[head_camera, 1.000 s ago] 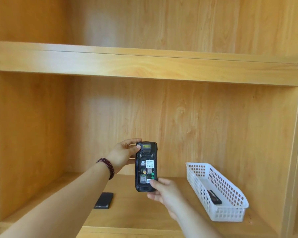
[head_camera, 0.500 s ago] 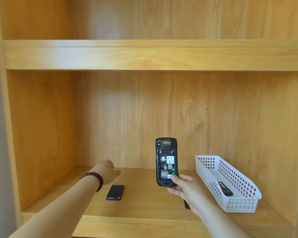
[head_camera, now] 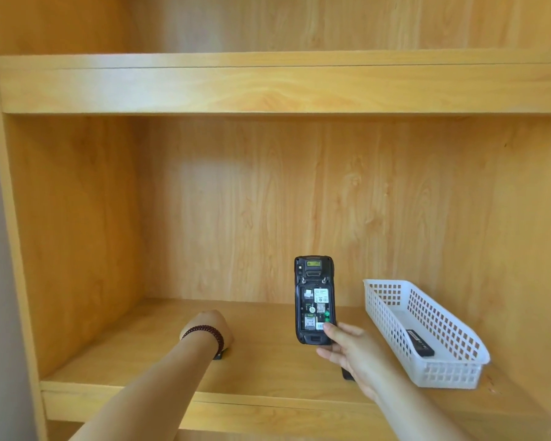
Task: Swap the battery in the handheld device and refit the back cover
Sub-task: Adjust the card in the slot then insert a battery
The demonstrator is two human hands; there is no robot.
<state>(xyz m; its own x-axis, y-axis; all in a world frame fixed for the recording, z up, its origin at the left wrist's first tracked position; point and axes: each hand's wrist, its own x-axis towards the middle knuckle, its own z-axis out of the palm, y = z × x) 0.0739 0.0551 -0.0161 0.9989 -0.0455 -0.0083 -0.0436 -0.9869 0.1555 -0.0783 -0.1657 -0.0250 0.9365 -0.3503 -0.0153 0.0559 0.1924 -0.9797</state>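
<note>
Black handheld device (head_camera: 314,299): held upright above the wooden shelf (head_camera: 268,370), back facing the camera, cover off and battery bay empty, so circuit parts and labels show.
Right hand (head_camera: 352,353): fingers and thumb grip the device's lower end.
Left hand (head_camera: 210,326): lowered onto a small dark flat item (head_camera: 218,356) on the shelf; its fingers are hidden, so the grip cannot be told.
Done: cover and battery out.
Left: fit a battery, refit the cover.
Count: one device, one white basket (head_camera: 427,370) holding one dark piece (head_camera: 420,342), one more dark item (head_camera: 347,374) under the right wrist.
</note>
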